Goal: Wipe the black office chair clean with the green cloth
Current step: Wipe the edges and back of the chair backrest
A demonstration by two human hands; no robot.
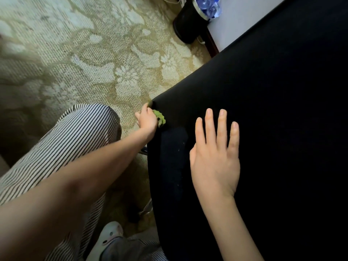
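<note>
Green cloth (159, 119) at chair (263, 110) edge

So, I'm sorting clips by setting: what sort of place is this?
Probably a hotel room or home office: patterned carpet, a black office chair, and a small black bin holding plastic bottles.

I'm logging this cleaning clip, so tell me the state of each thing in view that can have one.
Black fabric office chair: pale specks on its near part, cloth held against its left edge.
Green fluffy cloth: bunched, pressed against the chair's edge.
Left hand: grips the cloth.
Right hand: flat on the chair, fingers straight.
Black round waste bin: upright, plastic bottles in its top.
</note>
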